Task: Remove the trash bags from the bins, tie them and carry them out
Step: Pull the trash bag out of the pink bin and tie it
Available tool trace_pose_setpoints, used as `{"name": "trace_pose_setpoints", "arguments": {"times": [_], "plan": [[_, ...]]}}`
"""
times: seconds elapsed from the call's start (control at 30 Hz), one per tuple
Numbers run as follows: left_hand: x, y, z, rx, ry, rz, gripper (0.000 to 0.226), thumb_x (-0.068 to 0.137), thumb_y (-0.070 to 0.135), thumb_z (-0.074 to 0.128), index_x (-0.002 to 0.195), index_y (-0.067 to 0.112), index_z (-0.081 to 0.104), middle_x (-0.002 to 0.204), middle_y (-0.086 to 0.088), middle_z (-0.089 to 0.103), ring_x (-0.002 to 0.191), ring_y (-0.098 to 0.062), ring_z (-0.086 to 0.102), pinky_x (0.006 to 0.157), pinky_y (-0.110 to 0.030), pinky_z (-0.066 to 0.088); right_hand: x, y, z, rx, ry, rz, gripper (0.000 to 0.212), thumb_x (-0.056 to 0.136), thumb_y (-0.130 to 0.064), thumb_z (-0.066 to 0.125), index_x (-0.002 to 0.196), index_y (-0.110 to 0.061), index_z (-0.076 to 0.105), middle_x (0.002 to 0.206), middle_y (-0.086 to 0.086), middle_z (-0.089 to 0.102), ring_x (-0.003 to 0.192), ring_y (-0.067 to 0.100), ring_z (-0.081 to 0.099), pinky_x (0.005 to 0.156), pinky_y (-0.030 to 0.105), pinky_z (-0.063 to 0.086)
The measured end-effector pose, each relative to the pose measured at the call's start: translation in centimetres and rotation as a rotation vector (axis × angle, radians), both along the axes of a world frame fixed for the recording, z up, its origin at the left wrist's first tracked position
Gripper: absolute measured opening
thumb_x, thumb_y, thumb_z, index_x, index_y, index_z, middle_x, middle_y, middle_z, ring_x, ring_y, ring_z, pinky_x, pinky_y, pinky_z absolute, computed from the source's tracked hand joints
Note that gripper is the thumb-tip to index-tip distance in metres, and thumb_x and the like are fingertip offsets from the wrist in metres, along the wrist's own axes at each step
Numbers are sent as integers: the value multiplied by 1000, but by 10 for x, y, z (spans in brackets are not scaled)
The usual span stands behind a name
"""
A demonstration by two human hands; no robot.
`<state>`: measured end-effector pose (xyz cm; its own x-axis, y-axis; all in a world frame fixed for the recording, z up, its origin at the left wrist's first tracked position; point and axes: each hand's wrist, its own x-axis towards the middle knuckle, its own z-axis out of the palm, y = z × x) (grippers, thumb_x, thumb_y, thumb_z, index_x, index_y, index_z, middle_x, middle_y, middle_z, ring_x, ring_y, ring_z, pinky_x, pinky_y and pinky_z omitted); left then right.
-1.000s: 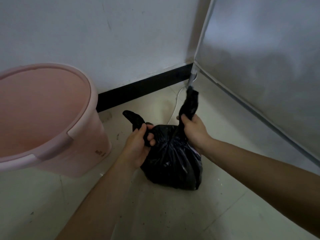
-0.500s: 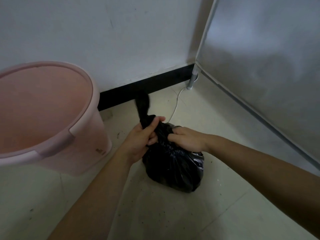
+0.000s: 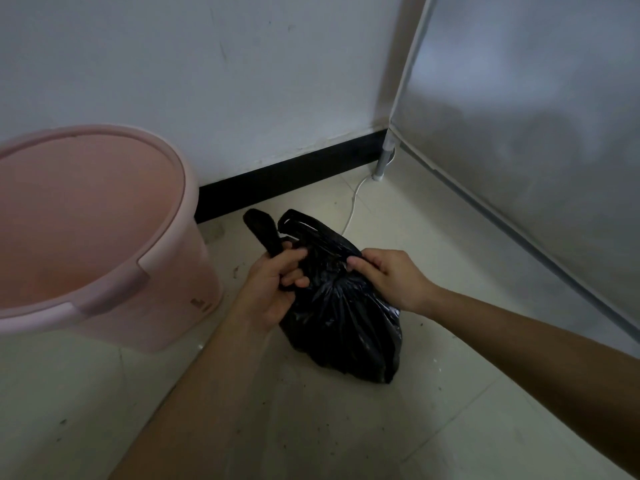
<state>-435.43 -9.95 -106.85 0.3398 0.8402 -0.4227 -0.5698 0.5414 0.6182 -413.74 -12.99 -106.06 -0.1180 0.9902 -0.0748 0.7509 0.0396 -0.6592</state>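
A small black trash bag (image 3: pixel 346 327) sits on the pale tiled floor near the room corner. Its top is gathered, and two black handle ends stick up and to the left. My left hand (image 3: pixel 273 282) is closed around the left handle end at the bag's neck. My right hand (image 3: pixel 391 275) pinches the other handle strip at the top right of the bag. A pink plastic bin (image 3: pixel 86 237) stands to the left of the bag, with no liner showing inside it.
A white wall with a black skirting board (image 3: pixel 291 178) runs behind the bag. A grey metal appliance side (image 3: pixel 540 161) with a thin leg fills the right. A white cable (image 3: pixel 353 206) lies on the floor behind the bag.
My right hand dropped from holding its handle end high, came in to the bag's neck, then shifted to the bag's top right. The handle ends now cross over the neck.
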Motion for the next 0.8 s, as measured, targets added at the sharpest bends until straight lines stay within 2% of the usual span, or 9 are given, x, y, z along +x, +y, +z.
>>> {"name": "trace_pose_setpoints", "arguments": {"times": [0.13,0.2,0.27,0.33,0.4,0.53,0.6,0.7,0.8], "plan": [[-7,3,5,-66,-47,-149,8,92,10,43,92,12,51,68,0,37,55,-12,34,55,-26,39,-2,-3,-2,63,24,-49,26,102,-37,51,79,-34,62,65,-16,57,65,-5,56,62,10,36],[-5,3,3,-57,121,-159,18,103,16,38,102,9,54,67,-1,39,53,-12,37,50,-26,41,-6,-4,-4,96,9,-13,28,103,-36,51,77,-28,59,66,-15,55,65,0,54,63,12,36],[-3,1,2,46,325,-188,17,106,12,38,96,9,51,65,-2,39,49,-11,38,46,-25,40,-8,-4,-8,159,-44,81,31,103,-36,50,83,-16,63,71,-10,57,67,6,54,66,15,39],[-5,-1,3,111,402,-232,16,101,1,41,89,8,49,66,-3,35,49,-12,36,45,-25,39,-8,-2,-11,218,-128,187,35,103,-36,47,96,-9,69,82,1,65,75,16,62,73,22,46],[-11,1,2,138,341,-297,11,93,-3,47,92,4,56,66,-3,33,51,-11,35,47,-26,37,-7,1,-11,249,-181,264,37,103,-35,47,101,-7,70,86,7,68,79,21,64,76,23,46],[-15,-3,1,201,306,-386,24,89,20,72,110,12,68,62,2,40,50,-9,34,47,-24,34,-10,1,-10,249,-162,371,31,101,-32,54,97,-7,72,84,7,69,77,19,64,74,25,49],[-12,-8,2,206,378,-343,28,95,29,63,116,11,66,54,9,46,45,-7,29,43,-22,29,-13,0,-8,148,-150,375,34,100,-38,55,93,-9,72,79,5,68,71,15,63,71,27,50],[-8,-9,1,167,345,-316,35,102,33,51,122,7,63,52,7,41,45,-9,24,42,-23,28,-11,4,6,-223,-14,248,49,89,-58,58,91,-11,71,73,2,69,63,7,62,64,22,49],[-11,-7,5,82,177,-341,39,102,38,49,121,10,68,63,0,26,51,-13,24,44,-25,33,-8,11,27,-381,256,-43,70,84,-74,39,118,-19,66,102,-3,71,77,9,66,74,28,53]]}}
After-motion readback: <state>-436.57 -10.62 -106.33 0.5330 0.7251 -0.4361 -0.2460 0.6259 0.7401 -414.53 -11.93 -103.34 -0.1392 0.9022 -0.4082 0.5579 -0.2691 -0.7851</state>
